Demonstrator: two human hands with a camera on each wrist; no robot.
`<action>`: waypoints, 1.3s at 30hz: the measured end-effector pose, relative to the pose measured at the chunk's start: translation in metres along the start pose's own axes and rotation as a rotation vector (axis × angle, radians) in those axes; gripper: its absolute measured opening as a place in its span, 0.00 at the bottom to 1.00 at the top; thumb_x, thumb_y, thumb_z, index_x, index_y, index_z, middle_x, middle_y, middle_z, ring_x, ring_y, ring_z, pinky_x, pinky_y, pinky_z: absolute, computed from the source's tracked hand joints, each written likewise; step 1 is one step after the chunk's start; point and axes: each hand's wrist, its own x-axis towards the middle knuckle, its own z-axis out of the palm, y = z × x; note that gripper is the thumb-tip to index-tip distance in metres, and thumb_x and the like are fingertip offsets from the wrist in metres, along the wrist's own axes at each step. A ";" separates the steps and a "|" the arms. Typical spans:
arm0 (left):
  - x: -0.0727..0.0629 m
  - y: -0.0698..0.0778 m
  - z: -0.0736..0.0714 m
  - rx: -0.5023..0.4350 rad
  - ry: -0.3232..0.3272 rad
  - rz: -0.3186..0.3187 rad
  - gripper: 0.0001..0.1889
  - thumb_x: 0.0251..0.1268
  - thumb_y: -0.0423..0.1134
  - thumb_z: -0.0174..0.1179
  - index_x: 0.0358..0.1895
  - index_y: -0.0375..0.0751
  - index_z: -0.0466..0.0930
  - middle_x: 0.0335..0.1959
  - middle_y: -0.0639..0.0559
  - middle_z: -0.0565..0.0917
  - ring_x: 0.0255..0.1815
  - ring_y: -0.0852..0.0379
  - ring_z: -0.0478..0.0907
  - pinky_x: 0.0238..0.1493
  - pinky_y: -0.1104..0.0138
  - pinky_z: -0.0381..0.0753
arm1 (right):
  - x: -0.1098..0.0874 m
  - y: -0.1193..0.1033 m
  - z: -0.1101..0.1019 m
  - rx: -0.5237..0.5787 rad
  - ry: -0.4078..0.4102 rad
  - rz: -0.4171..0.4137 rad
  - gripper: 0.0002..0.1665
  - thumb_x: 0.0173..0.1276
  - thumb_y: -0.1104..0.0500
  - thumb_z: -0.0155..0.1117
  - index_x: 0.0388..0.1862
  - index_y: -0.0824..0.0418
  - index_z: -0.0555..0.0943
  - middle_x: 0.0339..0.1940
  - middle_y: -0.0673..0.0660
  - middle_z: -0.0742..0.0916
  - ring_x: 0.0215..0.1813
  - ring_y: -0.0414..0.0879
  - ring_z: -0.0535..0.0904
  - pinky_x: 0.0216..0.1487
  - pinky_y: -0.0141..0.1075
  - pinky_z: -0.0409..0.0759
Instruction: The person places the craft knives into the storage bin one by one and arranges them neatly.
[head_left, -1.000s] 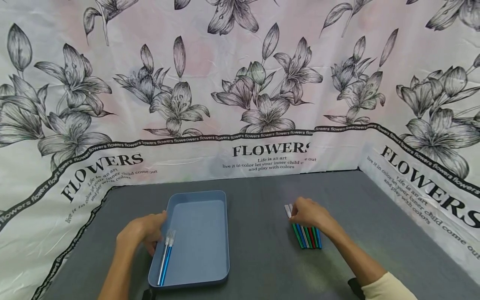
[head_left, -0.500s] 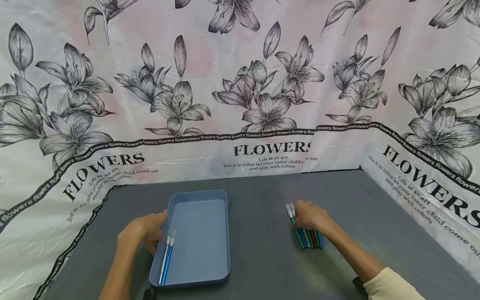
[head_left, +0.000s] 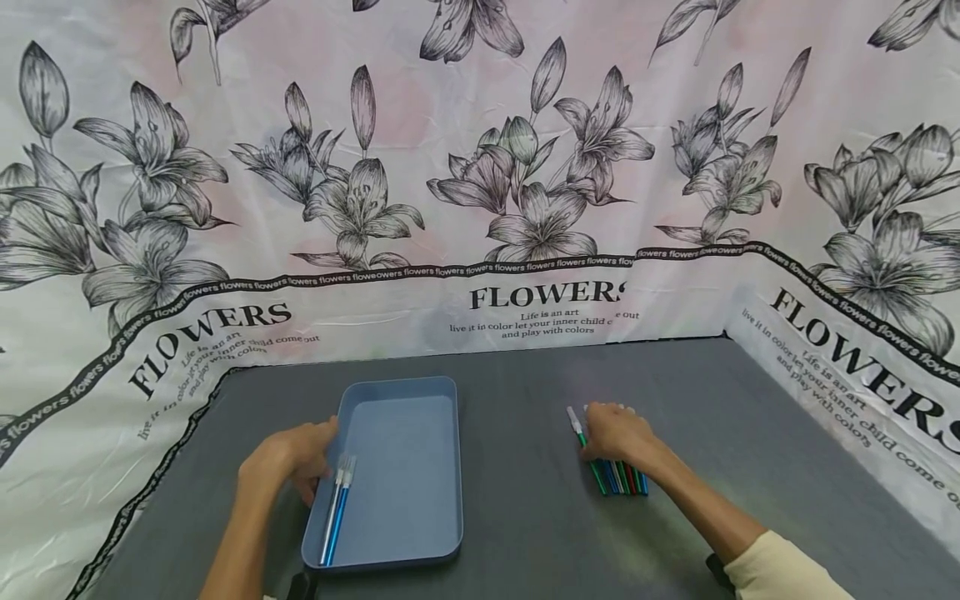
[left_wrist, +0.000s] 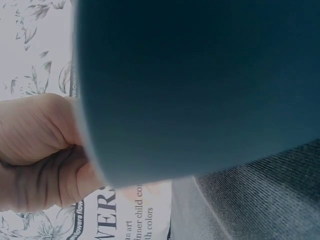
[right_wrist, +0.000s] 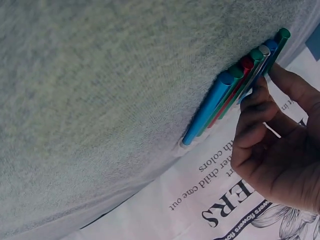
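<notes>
My left hand (head_left: 288,458) grips the left rim of a blue-grey tray (head_left: 401,467); close up in the left wrist view, thumb and curled fingers meet at the tray's edge. Inside the tray, a silver pen (head_left: 328,521) and a blue pen (head_left: 338,521) lie side by side along the left wall. To the right, my right hand (head_left: 618,433) pinches the green pen (right_wrist: 280,42) at the left end of a row of pens (right_wrist: 212,102). This green pen has a pale cap. Blue, green, red and silver pens lie beside it, their upper parts mostly hidden by the hand.
A dark grey cloth (head_left: 517,467) covers the table, with the tray left of centre and the pens on the right. White floral sheeting (head_left: 405,317) with printed lettering rises along the back and both sides.
The leftmost green pen has shifted slightly left, its cap now apart from its neighbour's. My right hand has closed in on it. The left hand and tray stay put.
</notes>
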 end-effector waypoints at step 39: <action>0.001 -0.004 0.003 -0.007 0.003 0.014 0.48 0.69 0.23 0.63 0.82 0.22 0.38 0.39 0.39 0.91 0.37 0.52 0.90 0.64 0.42 0.81 | -0.017 -0.048 -0.016 0.204 0.137 -0.220 0.35 0.60 0.62 0.70 0.06 0.47 0.56 0.11 0.41 0.53 0.19 0.37 0.45 0.23 0.31 0.45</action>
